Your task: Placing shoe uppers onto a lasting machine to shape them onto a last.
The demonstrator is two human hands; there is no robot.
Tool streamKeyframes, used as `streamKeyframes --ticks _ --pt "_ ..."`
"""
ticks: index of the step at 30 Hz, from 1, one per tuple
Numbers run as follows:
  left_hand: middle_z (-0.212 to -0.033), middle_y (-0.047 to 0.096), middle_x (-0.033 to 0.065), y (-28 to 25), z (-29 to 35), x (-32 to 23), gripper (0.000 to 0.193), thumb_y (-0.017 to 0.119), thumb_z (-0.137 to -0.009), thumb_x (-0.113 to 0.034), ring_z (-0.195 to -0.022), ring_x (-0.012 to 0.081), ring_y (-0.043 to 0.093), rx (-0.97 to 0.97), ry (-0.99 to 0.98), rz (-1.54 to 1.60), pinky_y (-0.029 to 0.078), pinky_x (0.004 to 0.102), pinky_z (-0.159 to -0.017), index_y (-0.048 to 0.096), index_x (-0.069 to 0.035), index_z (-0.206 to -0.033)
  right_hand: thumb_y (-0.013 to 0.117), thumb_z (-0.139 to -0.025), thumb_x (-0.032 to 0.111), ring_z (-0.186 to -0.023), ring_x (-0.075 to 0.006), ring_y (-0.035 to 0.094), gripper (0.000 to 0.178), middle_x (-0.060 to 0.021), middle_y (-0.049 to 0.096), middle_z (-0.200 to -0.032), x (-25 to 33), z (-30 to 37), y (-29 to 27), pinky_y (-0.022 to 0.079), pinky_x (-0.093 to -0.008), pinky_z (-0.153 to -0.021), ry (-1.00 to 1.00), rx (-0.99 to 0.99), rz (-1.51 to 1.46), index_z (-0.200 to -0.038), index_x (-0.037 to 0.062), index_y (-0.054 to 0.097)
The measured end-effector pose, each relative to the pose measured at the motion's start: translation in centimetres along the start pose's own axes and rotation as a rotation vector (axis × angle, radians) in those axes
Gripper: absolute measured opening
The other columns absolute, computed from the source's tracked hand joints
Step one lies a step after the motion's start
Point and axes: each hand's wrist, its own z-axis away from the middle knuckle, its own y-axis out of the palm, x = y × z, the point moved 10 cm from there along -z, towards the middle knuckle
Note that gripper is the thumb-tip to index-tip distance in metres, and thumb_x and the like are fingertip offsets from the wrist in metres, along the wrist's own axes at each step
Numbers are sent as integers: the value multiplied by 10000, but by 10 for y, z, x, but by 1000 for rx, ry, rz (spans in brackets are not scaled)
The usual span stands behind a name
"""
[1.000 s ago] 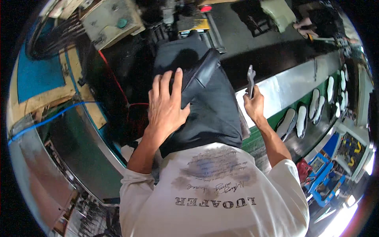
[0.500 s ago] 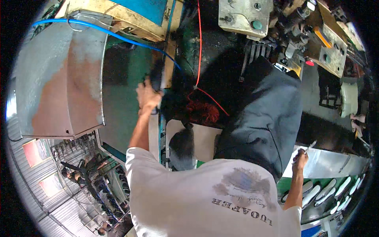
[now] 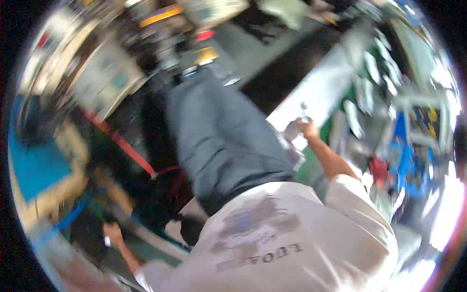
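The picture is smeared by motion. My right hand (image 3: 307, 128) is closed round a slim, pale, stick-like tool (image 3: 304, 111), its tip pointing away from me over the shiny metal surface (image 3: 318, 87). The tool's exact kind is too blurred to name. At the lower left, my left hand (image 3: 113, 233) reaches out low with its fingers curled. Something dark with a pale edge seems to be in or against it, but blur hides what it is. Beyond my right hand, several pale shoe soles (image 3: 354, 118) lie on a green surface.
A grey control box (image 3: 104, 78) with a green button stands at the upper left. A red hose (image 3: 127, 150) runs between it and my legs. A blue-topped machine (image 3: 39, 160) is at far left. Blue racks (image 3: 406, 160) stand at the right.
My view has swung to the right, so everything is shifted and tilted. More of the soles and the blue racks show. My right hand keeps the slim tool; my left hand appears lower left.
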Motion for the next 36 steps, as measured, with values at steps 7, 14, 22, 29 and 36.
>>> streamKeyframes --ticks 7,14,22,29,36 --pt "-1422 697 230 114 -10 -305 403 513 -1136 -206 -1279 396 675 105 167 214 519 471 -1116 686 41 -1404 786 -894 361 -1254 -458 579 551 -272 641 -1316 -7 49 -86 489 -551 -1089 -350 -381 0 -1313 17 690" --pt "-1333 737 196 79 42 -561 326 566 -1128 -123 -1204 343 709 193 498 294 551 451 -1048 697 52 -1370 832 -855 427 -1345 -499 508 878 -282 525 -1468 -178 27 -189 448 -574 -1145 -124 -591 126 -1570 71 470" --pt "-1335 734 198 84 62 -713 325 543 -1125 -34 -1223 277 719 406 623 548 555 400 -1080 648 55 -1420 856 -883 412 -1380 -417 600 1103 -320 504 -1597 -225 -12 -151 481 -473 -1166 119 -296 -454 -1723 53 237" --pt "-1549 569 244 162 170 -906 676 688 -1048 -77 -1404 278 593 1056 614 1094 493 394 -1163 384 29 -1642 751 -1013 245 -1293 -264 614 786 -145 627 -1440 -30 76 -139 501 -410 -1117 -132 185 -1481 -1655 21 356" --pt "-1492 600 195 109 146 -916 621 662 -1029 -139 -1370 252 575 846 508 1372 448 377 -1160 460 87 -1572 592 -1146 313 -1131 -156 664 408 -75 716 -1250 205 152 -128 541 -335 -1006 -335 503 -1634 -1382 -17 633"
